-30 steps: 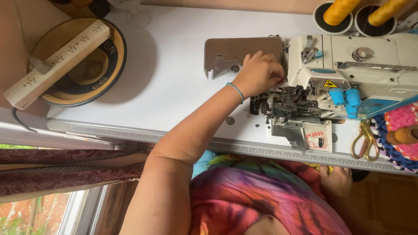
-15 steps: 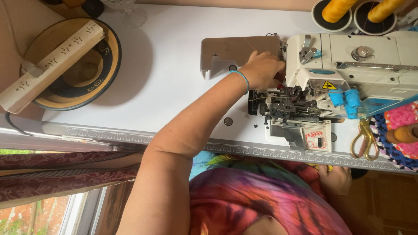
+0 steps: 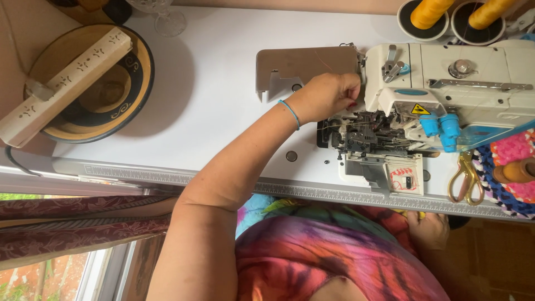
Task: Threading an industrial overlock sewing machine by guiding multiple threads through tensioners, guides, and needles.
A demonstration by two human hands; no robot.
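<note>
Sewing machine (image 3: pixel 446 95): white overlock type, standing on the right part of the white table (image 3: pixel 212 100), its lower cover swung open so the dark looper mechanism (image 3: pixel 368 136) is exposed.
Left hand (image 3: pixel 329 97): reaching in at the machine's left end, fingers curled and pinched together just above the mechanism; a fine thread seems to run from them, but what they pinch is too small to tell.
Right hand (image 3: pixel 429 228): low by the lap under the table edge, partly hidden; grip cannot be told.
Step in hand: judged to be threading or clearing thread at the loopers.
Next move calls for: a steady, fine pinch and a clear sight of the thread path.
Nearby: gold scissors (image 3: pixel 465 178) right of the open cover; yellow thread cones (image 3: pixel 429 14) behind the machine.
</note>
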